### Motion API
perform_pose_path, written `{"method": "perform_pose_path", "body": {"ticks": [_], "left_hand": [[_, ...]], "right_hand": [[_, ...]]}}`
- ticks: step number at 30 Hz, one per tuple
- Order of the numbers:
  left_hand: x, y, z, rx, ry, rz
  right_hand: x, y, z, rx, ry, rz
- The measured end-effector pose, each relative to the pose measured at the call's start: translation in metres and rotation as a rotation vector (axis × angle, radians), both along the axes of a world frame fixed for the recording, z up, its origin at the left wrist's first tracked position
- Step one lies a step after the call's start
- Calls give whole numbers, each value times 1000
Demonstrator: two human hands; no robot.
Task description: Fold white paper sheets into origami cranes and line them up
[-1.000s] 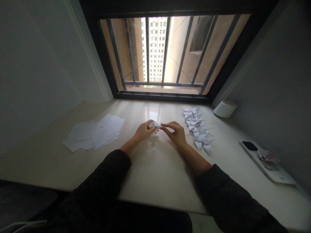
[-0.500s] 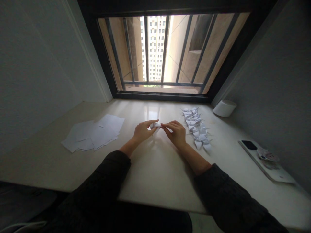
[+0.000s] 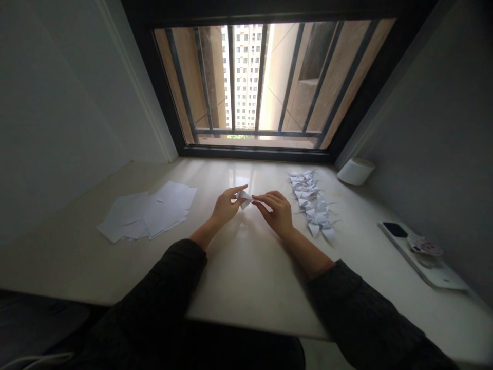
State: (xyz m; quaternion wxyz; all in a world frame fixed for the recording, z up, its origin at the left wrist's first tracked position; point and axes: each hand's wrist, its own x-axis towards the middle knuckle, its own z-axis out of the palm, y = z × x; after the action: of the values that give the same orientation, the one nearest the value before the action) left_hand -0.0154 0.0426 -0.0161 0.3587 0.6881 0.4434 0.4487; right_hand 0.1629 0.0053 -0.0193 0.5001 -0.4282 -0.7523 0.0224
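A small folded white paper crane is held between my two hands above the pale sill. My left hand grips its left side, thumb below and fingers above. The thumb and fingertips of my right hand pinch its right tip. To the right lie several finished paper cranes in close rows. Loose white paper sheets overlap in a pile left of my hands.
A white phone with a ring grip on its back lies at the right. Behind it, a white cylindrical object rests by the wall. The dark-framed window with bars closes off the far side. The sill's front edge is near me.
The paper crane has turned in my fingers and more of its folded body shows. My left thumb and fingers have shifted slightly; the crane pile and sheets stay put.
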Motion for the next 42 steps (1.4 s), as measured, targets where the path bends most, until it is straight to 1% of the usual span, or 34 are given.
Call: {"method": "perform_pose_path", "body": {"ticks": [4, 8, 11, 15, 21, 26, 30, 37, 42], "left_hand": [[2, 3, -1, -127, -225, -155], [5, 1, 3, -169, -350, -232], [6, -1, 6, -181, -369, -276], [6, -1, 6, -162, -312, -270], [5, 0, 4, -131, -282, -230], [5, -3, 4, -47, -218, -213], [6, -7, 7, 15, -155, -232], [7, -9, 9, 198, 23, -225], [5, -9, 5, 209, 96, -240]], "right_hand": [[-3, 0, 2, -62, 172, -7], [-3, 5, -2, -231, 343, 75], [-4, 8, -6, -363, 412, 137], [-4, 11, -9, -437, 490, 199], [-4, 14, -13, -461, 567, 235], [-4, 14, -14, -471, 573, 196], [-4, 13, -13, -441, 550, 174], [-3, 12, -13, -390, 547, 156], [-1, 11, -12, -359, 556, 154]]}}
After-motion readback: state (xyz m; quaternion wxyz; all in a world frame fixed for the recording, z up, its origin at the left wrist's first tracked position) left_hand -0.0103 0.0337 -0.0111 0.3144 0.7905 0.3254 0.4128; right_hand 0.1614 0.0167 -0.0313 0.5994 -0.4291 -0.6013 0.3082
